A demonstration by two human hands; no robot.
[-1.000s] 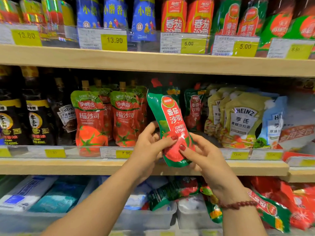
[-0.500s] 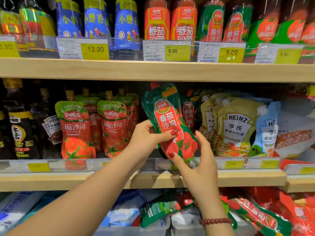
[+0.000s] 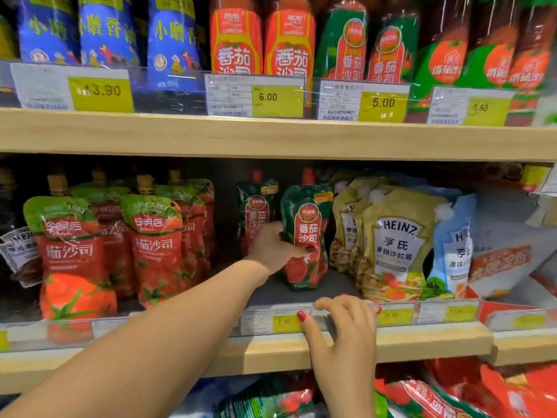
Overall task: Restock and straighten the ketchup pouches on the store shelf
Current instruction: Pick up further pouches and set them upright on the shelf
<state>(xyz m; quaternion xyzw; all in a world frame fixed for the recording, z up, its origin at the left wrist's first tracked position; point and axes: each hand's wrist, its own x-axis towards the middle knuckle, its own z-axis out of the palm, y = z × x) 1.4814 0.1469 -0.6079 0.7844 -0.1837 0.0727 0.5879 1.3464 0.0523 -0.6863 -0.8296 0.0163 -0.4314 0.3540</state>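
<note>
I'm looking at the middle shelf (image 3: 271, 354), wood front edge w/ a clear price rail along it; upper shelf (image 3: 271, 137) above carries bottles and price tags. On the middle shelf, left portion holds the red-and-green tomato pouches (image 3: 156, 245) in rows, right portion the Heinz dressing pouches (image 3: 394, 245), and btwn them a gap w/ dark shelf floor showing. In that gap stands the green ketchup pouch (image 3: 307, 236), upright, cap up, set back from the front edge, just beside the Heinz row; a second green pouch (image 3: 256, 212) stands behind and to its left. My left hand (image 3: 274, 245) is grasping the front pouch at its waist, thumb across the label. My right hand (image 3: 346, 324) is released, holding nothing, fingers resting on the price rail at the front edge below the pouch. Step in hand, as I judge it: seating and squaring this pouch. To do it well I'd settle the base flat so it stands alone, turn the label square to the aisle, line it in front of the pouch behind, then let go slowly bc a soft pouch probably slumps. Ideally bring it fwd toward the rail.
</note>
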